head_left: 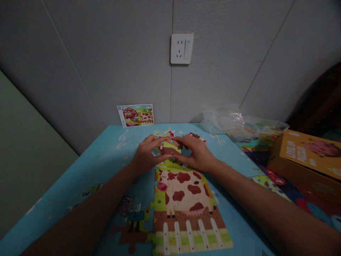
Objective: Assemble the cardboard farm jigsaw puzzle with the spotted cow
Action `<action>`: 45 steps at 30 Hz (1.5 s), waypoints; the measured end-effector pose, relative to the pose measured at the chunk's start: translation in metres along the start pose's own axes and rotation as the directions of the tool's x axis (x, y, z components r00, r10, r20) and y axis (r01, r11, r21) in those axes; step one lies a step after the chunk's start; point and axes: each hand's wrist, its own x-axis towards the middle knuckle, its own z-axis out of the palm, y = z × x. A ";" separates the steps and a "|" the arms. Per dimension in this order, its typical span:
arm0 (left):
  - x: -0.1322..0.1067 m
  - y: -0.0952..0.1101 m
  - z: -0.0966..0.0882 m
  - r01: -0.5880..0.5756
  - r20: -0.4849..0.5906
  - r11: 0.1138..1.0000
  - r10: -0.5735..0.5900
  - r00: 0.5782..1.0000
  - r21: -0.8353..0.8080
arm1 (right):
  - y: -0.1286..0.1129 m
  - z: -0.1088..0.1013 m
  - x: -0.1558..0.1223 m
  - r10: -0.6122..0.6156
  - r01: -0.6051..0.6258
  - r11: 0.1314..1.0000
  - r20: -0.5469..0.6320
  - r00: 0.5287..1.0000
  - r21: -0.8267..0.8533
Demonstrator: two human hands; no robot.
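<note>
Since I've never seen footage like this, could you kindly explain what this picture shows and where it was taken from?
No machine is involved. This single picture comes from a camera worn on a person's head, looking forward and down, so the bare forearms are that person's own. Their left hand and right hand meet over a brown puzzle piece, which they seem to hold, though the fingers partly hide it. Below lies a cow jigsaw puzzle on a blue tabletop. Farther back are a farm picture card, a clear plastic bag and a yellow box.
</note>
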 end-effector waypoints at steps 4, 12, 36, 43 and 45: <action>0.001 0.002 -0.001 -0.018 -0.011 1.000 0.018 1.000 -0.008 | 0.000 -0.001 0.000 -0.008 0.008 1.000 -0.007 1.000 -0.004; 0.002 0.004 -0.002 -0.048 -0.022 0.998 0.047 0.999 -0.026 | -0.001 -0.001 0.000 -0.008 0.008 1.000 -0.022 1.000 -0.004; 0.001 0.000 0.003 0.137 -0.062 0.990 -0.140 0.988 -0.040 | 0.015 -0.011 0.000 0.122 -0.162 0.975 -0.238 0.963 -0.155; -0.004 -0.023 0.010 0.278 0.010 0.948 -0.283 0.959 0.152 | 0.051 -0.019 -0.008 0.449 -0.547 0.758 -0.323 0.833 -0.356; -0.006 -0.028 0.012 0.301 0.034 0.932 -0.314 0.949 0.201 | 0.056 -0.016 -0.011 0.493 -0.584 0.715 -0.316 0.811 -0.384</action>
